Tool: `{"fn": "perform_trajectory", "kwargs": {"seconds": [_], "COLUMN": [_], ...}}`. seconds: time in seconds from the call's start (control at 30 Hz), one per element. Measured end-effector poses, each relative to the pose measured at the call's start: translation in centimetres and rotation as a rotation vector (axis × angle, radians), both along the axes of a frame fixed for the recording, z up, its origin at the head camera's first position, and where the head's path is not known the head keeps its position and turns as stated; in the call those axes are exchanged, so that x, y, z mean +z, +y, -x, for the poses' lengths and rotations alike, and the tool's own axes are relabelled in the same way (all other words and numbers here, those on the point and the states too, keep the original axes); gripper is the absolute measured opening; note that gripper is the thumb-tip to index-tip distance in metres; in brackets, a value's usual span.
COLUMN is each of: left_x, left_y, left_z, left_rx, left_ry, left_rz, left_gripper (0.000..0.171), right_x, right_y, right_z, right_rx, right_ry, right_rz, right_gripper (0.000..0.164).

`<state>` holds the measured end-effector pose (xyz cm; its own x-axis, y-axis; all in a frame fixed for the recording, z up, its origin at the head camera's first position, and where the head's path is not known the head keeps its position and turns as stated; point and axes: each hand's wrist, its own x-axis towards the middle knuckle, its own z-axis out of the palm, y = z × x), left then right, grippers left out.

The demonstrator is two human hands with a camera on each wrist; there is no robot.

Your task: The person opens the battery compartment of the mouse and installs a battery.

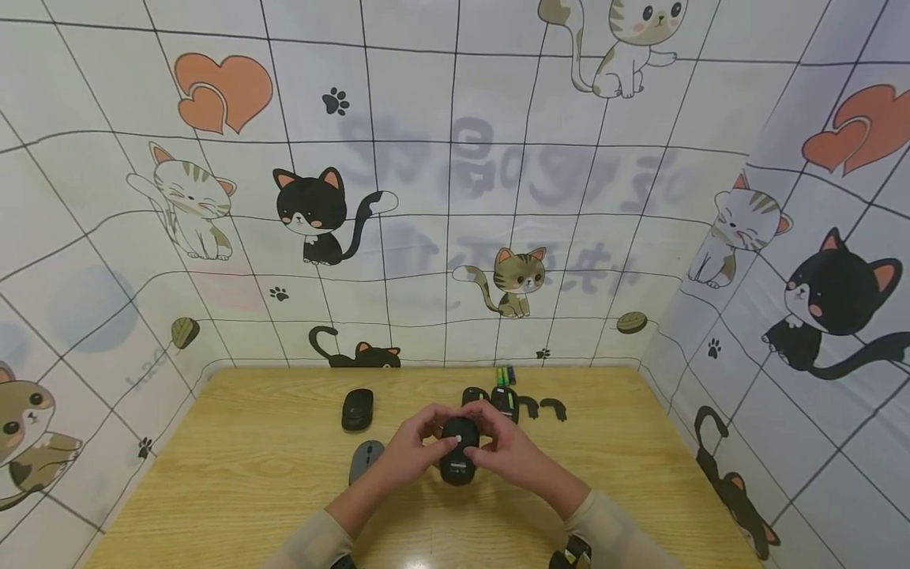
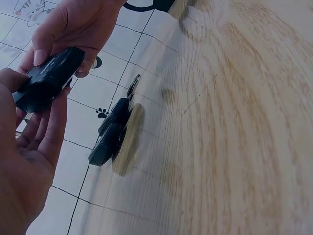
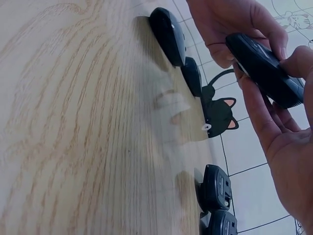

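Note:
Both hands hold a black computer mouse [image 1: 458,468] between them, above the table. Its underside, with a small round white spot and a printed label, faces up towards my head. My left hand [image 1: 414,444] grips the mouse's left side, thumb over the underside. From the other side my right hand [image 1: 510,452] grips it, its thumb also on the underside. In the left wrist view the mouse [image 2: 46,81] is tilted, with fingers beneath it. The right wrist view shows the mouse [image 3: 266,68] from its side, thumbs on top.
Left of the hands lie a black mouse [image 1: 358,409] and a grey mouse [image 1: 366,457]. Behind the hands are two overturned black mice, one partly hidden [image 1: 474,394] and one beside it [image 1: 505,401], two curved black covers [image 1: 553,408] and several batteries [image 1: 505,375]. A cat-print curtain [image 1: 426,182] surrounds the table.

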<state>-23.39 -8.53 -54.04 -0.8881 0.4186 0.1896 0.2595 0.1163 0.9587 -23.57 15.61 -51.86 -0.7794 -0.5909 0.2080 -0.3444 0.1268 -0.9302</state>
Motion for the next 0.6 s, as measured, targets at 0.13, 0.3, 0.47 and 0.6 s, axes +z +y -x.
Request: {"fn": "perform_trajectory", "kwargs": {"seconds": [0.13,0.3,0.47,0.6], "left_x": [-0.07,-0.03,0.19,0.31], "left_y": [0.04,0.10,0.13,0.17], "left_z": [0.08,0.07,-0.03,-0.08], "left_rx": [-0.005,-0.009,-0.013,-0.018], "left_ry": [-0.018,-0.035,-0.041,-0.037], "left_rz": [0.005,0.004,0.000,-0.004], "left_gripper": [0.033,0.033,0.033,0.033], "right_x": [0.15,0.17,0.19,0.24], "right_y": [0.06,0.20,0.30,0.37], "right_z": [-0.02,0.02,0.11,0.09], "right_rx": [0.007,0.000,0.000,-0.005], "right_ry": [-0.022,-0.045,-0.051,-0.051], "right_rz": [-0.007,-0.009,0.003,0.006], "right_gripper": [0.050,0.047,0.046,0.045]}}
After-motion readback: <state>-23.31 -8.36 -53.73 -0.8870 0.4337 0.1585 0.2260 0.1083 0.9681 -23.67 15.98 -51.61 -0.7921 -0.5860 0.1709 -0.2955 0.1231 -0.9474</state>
